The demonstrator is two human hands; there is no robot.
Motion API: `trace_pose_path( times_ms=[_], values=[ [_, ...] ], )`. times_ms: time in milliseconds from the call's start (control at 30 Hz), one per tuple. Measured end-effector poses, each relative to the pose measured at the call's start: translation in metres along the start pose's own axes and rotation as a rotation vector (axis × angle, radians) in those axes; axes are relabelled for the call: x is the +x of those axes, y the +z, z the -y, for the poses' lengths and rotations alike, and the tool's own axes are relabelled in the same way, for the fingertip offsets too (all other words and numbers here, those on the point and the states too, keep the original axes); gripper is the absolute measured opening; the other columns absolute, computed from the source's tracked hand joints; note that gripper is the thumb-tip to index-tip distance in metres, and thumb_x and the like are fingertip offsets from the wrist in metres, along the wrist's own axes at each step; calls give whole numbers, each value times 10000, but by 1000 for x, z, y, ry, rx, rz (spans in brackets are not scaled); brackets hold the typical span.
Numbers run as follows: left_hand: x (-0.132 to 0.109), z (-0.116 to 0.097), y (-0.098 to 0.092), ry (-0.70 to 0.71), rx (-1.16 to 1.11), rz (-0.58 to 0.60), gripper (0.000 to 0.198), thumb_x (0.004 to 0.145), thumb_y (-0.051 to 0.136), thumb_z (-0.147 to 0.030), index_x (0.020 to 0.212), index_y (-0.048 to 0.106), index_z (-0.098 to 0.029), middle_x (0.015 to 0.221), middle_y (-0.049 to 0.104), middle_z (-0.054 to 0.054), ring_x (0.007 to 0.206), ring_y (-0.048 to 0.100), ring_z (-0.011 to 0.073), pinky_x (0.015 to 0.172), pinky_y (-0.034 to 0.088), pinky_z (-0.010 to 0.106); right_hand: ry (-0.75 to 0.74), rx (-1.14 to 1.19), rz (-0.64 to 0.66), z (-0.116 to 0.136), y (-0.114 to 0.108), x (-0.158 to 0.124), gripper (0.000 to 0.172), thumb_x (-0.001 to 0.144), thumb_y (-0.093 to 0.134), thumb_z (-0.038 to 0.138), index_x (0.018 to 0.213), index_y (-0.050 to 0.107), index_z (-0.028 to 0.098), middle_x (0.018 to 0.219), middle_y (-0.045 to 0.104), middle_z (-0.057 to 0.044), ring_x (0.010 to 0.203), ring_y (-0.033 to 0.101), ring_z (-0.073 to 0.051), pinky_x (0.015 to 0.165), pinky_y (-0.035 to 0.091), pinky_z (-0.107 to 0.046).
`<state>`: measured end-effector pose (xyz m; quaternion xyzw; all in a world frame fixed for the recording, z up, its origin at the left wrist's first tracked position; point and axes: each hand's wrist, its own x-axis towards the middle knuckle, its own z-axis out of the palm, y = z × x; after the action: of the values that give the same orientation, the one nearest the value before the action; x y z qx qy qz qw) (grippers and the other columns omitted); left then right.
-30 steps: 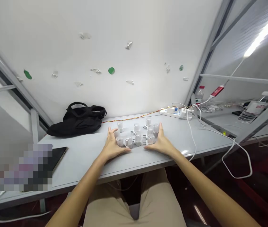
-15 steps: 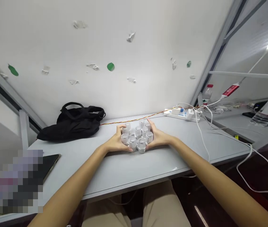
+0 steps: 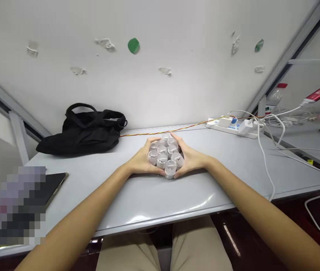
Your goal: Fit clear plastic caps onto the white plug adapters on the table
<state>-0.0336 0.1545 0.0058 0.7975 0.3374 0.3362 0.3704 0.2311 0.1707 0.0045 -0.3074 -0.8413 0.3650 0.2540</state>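
Several small clear plastic cups (image 3: 162, 151) stand packed in a tight cluster on the light grey table (image 3: 137, 195). Around the cluster's left side curves my left hand (image 3: 143, 158), its thumb along the front and its fingers behind. My right hand (image 3: 189, 156) wraps the right side the same way, thumb tip at the front cup. Both palms press against the outer cups, so the group is squeezed between them. The cups' contents, if any, are too small to make out.
A black cloth bag (image 3: 89, 130) lies at the back left by the white wall (image 3: 176, 98). A dark tablet-like device (image 3: 54, 188) sits at the left edge, partly blurred out. At the back right are a power strip (image 3: 230, 130) and loose white cables (image 3: 264, 162).
My hands have drawn closer together, and the cups between them are packed tighter, with the gap in the cluster closed. The camera view has tilted down and come nearer.
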Motion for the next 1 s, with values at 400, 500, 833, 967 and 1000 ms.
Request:
trace_pose_path(
  times_ms=[400,500,833,967,1000],
  values=[
    [-1,-1,3,-69,221,-76,1227,562,949,-528,1537,243,-290,1563,434,167,1469,408,405,1213,306,641,24,-16,-89,1,-2,-11,1462,529,964,530,1644,49,289,1644,279,-161,1488,384,-364,1223,358,-511],
    [-4,-5,5,-89,258,-53,1227,627,904,-548,1581,189,-260,1626,358,166,1483,397,395,1234,309,596,38,25,-109,3,0,-16,1405,511,979,496,1606,132,260,1535,440,-187,1420,474,-366,1194,380,-542],
    [-11,-14,5,-98,353,-42,1340,601,897,-606,1627,92,-299,1685,259,155,1523,335,388,1248,283,606,104,112,-188,10,9,-29,1255,506,984,501,1471,215,268,1475,502,-196,1369,537,-331,1186,381,-546],
    [-13,-18,5,-100,358,-34,1341,587,902,-622,1622,111,-303,1677,273,162,1494,379,399,1216,337,604,113,149,-194,8,6,-30,1245,503,980,514,1461,222,275,1492,488,-200,1400,506,-338,1194,366,-561],
    [-13,-19,5,-101,356,-37,1333,589,902,-620,1620,119,-299,1663,304,163,1478,403,398,1205,355,600,111,149,-196,7,5,-32,1266,505,976,532,1480,209,284,1515,466,-201,1425,479,-340,1203,352,-563]
  ],
)
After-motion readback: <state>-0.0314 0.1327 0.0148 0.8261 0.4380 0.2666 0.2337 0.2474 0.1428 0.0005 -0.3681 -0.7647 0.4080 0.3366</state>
